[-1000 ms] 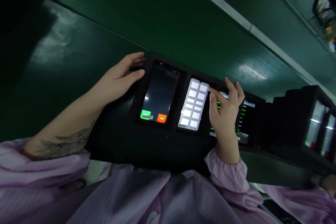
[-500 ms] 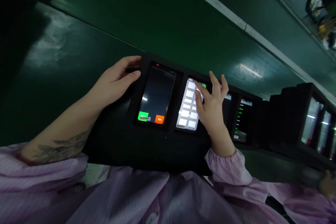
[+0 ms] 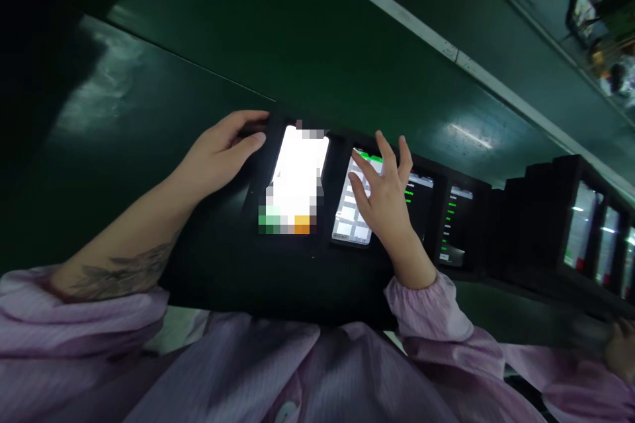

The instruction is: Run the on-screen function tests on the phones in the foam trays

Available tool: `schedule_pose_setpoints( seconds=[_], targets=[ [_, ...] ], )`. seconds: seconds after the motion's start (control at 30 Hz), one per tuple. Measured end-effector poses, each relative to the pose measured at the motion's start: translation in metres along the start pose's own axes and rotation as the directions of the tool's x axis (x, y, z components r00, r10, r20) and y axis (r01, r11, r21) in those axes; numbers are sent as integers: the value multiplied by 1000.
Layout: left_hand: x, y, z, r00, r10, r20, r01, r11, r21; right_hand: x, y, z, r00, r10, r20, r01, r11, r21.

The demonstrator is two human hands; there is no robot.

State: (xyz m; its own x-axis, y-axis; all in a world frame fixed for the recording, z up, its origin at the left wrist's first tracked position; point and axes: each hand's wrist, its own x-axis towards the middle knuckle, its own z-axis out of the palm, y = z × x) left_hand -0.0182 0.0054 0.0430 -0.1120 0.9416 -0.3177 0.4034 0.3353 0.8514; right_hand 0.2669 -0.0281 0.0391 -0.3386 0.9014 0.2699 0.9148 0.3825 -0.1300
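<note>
A black tray [image 3: 278, 258] lies in front of me with several smartphones set side by side in its slots. My left hand [image 3: 221, 152] rests at the tray's left end, thumb and fingers apart around its edge. The leftmost smartphone [image 3: 297, 178] glows white and is partly pixelated. Over the second smartphone [image 3: 351, 215], with a light grid and a green bar at its top, is my right hand [image 3: 387, 195]. Its fingers are spread and the index tip is at the upper screen. Behind that hand, the third smartphone [image 3: 421, 195] is partly covered. The fourth smartphone [image 3: 456, 225] shows a dark list.
To the right stands another black tray [image 3: 560, 218] with lit smartphones in it. A co-worker's hand [image 3: 620, 347] is at the far right edge. A pale strip [image 3: 387, 3] crosses the green table [image 3: 238, 26] behind the tray.
The leftmost screen has turned from dark to bright white. My right hand has moved left over the second smartphone, where a green bar now shows at the top. My left hand has stayed put.
</note>
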Motion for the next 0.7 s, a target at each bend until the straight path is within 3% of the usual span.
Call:
schedule_pose_setpoints(
  seconds=[0.4,0.7],
  targets=[
    [-1,4,-1,999,-19,-32,20,999,40,-41,-12,-21,995,-91,51,91,996,3],
    [-3,5,0,998,-43,-48,45,998,47,-76,-32,-46,970,-131,203,119,991,67]
  ],
)
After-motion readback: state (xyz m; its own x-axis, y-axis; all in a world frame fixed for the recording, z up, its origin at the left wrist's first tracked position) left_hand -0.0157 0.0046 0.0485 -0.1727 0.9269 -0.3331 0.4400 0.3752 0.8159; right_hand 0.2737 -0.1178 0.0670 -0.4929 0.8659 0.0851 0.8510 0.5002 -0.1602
